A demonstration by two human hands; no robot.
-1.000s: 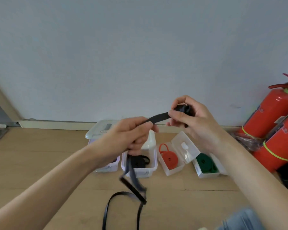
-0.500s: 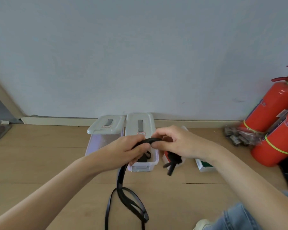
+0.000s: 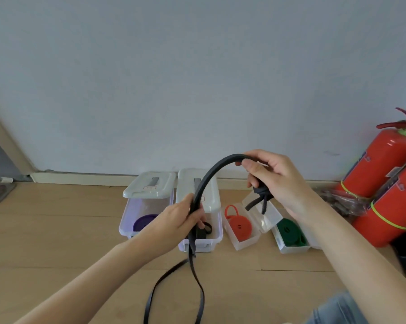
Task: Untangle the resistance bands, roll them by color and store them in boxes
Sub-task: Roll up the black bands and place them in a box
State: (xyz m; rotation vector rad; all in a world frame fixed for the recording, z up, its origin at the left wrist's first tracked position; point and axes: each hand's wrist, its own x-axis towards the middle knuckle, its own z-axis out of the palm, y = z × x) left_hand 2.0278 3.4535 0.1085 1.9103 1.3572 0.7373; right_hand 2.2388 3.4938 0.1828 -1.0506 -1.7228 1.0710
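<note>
Black resistance band point(image 3: 198, 199) is held in the air between both hands, above the wooden floor point(image 3: 57, 230). Its lower lengths hang from the left hand, cross just below it, and trail down in loops toward the near edge of the view. Left hand point(image 3: 181, 220) grips the band with fingers curled round it, directly in front of the second box. From that grip the band arches up and to the right to the right hand point(image 3: 274, 181), which pinches it between thumb and fingers at the top of the arch. A knotted or bunched part of the same band sits in the right palm, with two short ends hanging below it.

Four clear plastic boxes stand in a row on the floor behind the hands, near the wall. Far-left box point(image 3: 129, 220) holds a rolled purple band point(image 3: 142, 222); its white lid point(image 3: 150, 185) rests across its far end. Second box point(image 3: 217, 232) holds a black item, partly hidden by the left hand; its lid point(image 3: 211, 183) lies across the far part. Third box point(image 3: 244, 243) holds a rolled red band point(image 3: 240, 226) with one loop standing up, its hinged lid open. Fourth box point(image 3: 293, 249) holds a rolled green band point(image 3: 290, 232).

Two red fire extinguishers point(image 3: 384, 183) lean at the right, by the wall point(image 3: 197, 78). Crumpled clear plastic point(image 3: 342, 202) lies beside them.
</note>
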